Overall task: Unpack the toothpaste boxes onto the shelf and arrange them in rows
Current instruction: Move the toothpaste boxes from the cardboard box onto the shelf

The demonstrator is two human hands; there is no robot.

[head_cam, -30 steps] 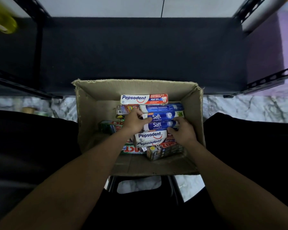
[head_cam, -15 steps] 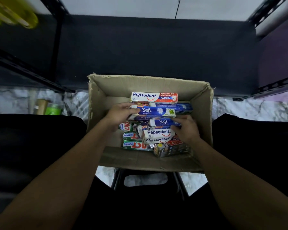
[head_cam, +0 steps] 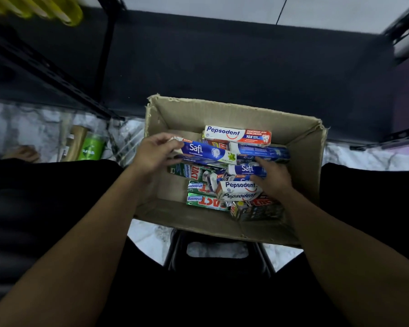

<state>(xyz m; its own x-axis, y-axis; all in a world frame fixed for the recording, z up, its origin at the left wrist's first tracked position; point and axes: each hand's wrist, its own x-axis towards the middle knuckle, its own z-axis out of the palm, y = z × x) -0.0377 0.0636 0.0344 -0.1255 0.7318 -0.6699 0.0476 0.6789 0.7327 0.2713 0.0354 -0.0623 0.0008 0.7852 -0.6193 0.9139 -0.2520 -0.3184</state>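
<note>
Dark shelf (head_cam: pixel 234 67) sits bare behind the cardboard box (head_cam: pixel 309 166), w/ toothpaste boxes piled loose inside, white Pepsodent box (head_cam: pixel 236 135) at the back. Left hand (head_cam: pixel 155 154) is clamped on the end of a blue Safi box (head_cam: pixel 206 151), lifted above the pile. Right hand (head_cam: pixel 273 177) grips a 2nd Safi box (head_cam: pixel 247 169) lower down, beside a Pepsodent pair (head_cam: pixel 239 191).

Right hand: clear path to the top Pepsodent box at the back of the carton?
Probably yes. The right hand sits inside the open cardboard carton, and the Pepsodent box lies on top of the pile, uncovered. Only a blue box lies between, lower down.
</note>
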